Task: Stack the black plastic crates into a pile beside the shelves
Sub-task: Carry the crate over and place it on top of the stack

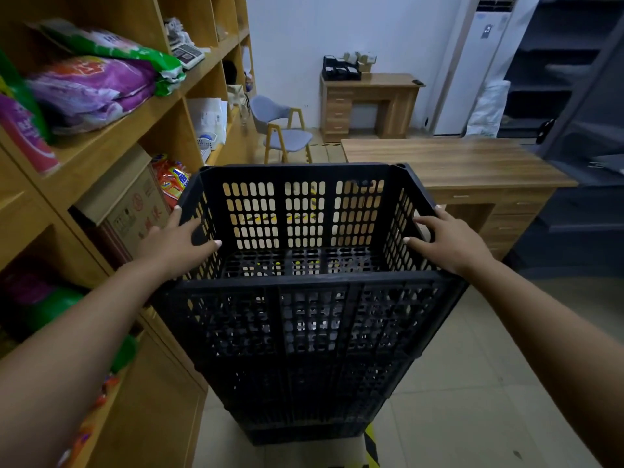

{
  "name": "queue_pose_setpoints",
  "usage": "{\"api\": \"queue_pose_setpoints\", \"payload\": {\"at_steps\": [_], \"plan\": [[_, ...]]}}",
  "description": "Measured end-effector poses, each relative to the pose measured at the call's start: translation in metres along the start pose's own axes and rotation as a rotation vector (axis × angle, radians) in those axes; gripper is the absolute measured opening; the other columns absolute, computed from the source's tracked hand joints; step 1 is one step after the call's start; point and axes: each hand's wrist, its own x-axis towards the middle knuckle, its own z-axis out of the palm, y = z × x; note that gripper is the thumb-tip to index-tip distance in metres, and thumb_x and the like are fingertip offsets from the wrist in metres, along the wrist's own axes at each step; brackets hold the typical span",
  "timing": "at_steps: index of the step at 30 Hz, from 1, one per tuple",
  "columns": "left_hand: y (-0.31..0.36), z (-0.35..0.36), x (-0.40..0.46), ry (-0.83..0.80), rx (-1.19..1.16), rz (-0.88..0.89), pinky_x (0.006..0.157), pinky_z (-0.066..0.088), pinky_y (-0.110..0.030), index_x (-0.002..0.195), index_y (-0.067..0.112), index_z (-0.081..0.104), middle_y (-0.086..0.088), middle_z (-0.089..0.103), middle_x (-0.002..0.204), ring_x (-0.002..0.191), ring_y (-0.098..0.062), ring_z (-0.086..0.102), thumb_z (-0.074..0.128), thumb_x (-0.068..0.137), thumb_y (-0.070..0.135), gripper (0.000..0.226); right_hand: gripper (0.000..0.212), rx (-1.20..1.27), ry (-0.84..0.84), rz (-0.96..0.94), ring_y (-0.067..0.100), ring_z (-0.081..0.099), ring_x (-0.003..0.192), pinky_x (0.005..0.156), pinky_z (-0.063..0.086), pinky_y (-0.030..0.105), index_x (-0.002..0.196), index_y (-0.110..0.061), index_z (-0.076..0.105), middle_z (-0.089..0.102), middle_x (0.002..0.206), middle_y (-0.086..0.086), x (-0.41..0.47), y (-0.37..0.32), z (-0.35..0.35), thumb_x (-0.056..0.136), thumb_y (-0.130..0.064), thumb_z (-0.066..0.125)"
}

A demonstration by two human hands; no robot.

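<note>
A pile of black plastic crates (314, 366) rises from the floor right in front of me, beside the wooden shelves (128, 130) on the left. The top crate (304, 211) is open upward, with slotted walls and nothing inside. My left hand (175, 241) grips its left rim, thumb inside the wall. My right hand (449, 241) holds the right rim the same way. The lower crates show only their near walls; their insides are hidden.
The shelves hold bags of detergent (91, 86), a cardboard box (131, 204) and a scale (187, 54). A wooden desk (456, 170) stands just behind the pile on the right. A chair (283, 130) and a second desk (368, 103) are further back. Tiled floor lies right of the pile.
</note>
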Motion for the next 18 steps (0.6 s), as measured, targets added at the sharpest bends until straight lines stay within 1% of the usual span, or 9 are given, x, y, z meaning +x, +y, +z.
{"api": "queue_pose_setpoints", "payload": {"at_steps": [2, 4, 6, 8, 12, 15, 18], "plan": [[-0.003, -0.003, 0.0, -0.021, -0.006, 0.007, 0.106, 0.031, -0.055, 0.151, 0.029, 0.02, 0.0, -0.001, 0.162, 0.142, -0.042, 0.019, 0.034, 0.083, 0.075, 0.084, 0.073, 0.027, -0.007, 0.001, 0.031, 0.025, 0.142, 0.107, 0.033, 0.047, 0.145, -0.026, 0.036, 0.019, 0.158, 0.01, -0.007, 0.002, 0.0, 0.085, -0.065, 0.048], [-0.006, -0.003, -0.002, -0.024, 0.026, 0.016, 0.108, 0.028, -0.056, 0.152, 0.028, 0.016, -0.002, 0.001, 0.162, 0.144, -0.038, 0.015, 0.028, 0.079, 0.081, 0.091, 0.077, 0.027, -0.065, 0.005, 0.028, 0.01, 0.147, 0.112, 0.025, 0.048, 0.148, -0.028, 0.03, 0.01, 0.16, 0.01, -0.015, 0.003, 0.001, 0.084, -0.069, 0.044], [-0.006, 0.004, -0.007, -0.008, 0.052, 0.03, 0.112, 0.02, -0.055, 0.153, 0.027, 0.013, -0.006, -0.002, 0.162, 0.146, -0.034, 0.006, 0.023, 0.077, 0.083, 0.095, 0.08, 0.026, -0.07, 0.01, 0.024, 0.002, 0.148, 0.113, 0.021, 0.049, 0.149, -0.031, 0.026, 0.005, 0.161, 0.008, -0.021, 0.002, 0.0, 0.082, -0.073, 0.038], [-0.005, 0.01, -0.009, 0.017, 0.059, 0.032, 0.114, 0.013, -0.053, 0.153, 0.026, 0.013, -0.008, -0.005, 0.161, 0.147, -0.032, 0.0, 0.019, 0.075, 0.084, 0.097, 0.084, 0.011, -0.046, 0.012, 0.024, 0.001, 0.148, 0.114, 0.02, 0.049, 0.149, -0.031, 0.025, 0.005, 0.161, 0.009, -0.022, 0.0, 0.002, 0.08, -0.078, 0.032], [-0.001, 0.007, -0.007, 0.016, 0.051, 0.03, 0.116, 0.008, -0.052, 0.153, 0.024, 0.014, -0.01, -0.007, 0.161, 0.148, -0.029, -0.005, 0.017, 0.073, 0.086, 0.101, 0.091, -0.049, -0.045, 0.019, 0.025, 0.001, 0.148, 0.115, 0.017, 0.047, 0.15, -0.029, 0.024, 0.004, 0.16, 0.011, -0.014, -0.002, 0.003, 0.076, -0.083, 0.023], [-0.006, 0.009, -0.013, 0.049, 0.024, 0.073, 0.117, 0.008, -0.049, 0.153, 0.025, 0.016, -0.011, -0.004, 0.161, 0.148, -0.026, -0.006, 0.016, 0.074, 0.084, 0.098, 0.093, -0.074, -0.017, -0.011, 0.024, 0.0, 0.148, 0.117, 0.013, 0.046, 0.15, -0.03, 0.022, 0.005, 0.16, 0.011, -0.021, 0.002, 0.007, 0.076, -0.086, 0.018], [-0.008, 0.008, -0.018, 0.025, 0.017, 0.077, 0.116, 0.01, -0.048, 0.152, 0.025, 0.017, -0.011, -0.007, 0.161, 0.148, -0.025, -0.008, 0.018, 0.075, 0.083, 0.097, 0.09, -0.07, -0.025, -0.017, 0.024, 0.0, 0.148, 0.118, 0.01, 0.045, 0.15, -0.029, 0.022, 0.004, 0.16, 0.011, -0.024, 0.003, 0.007, 0.077, -0.083, 0.019]]}}
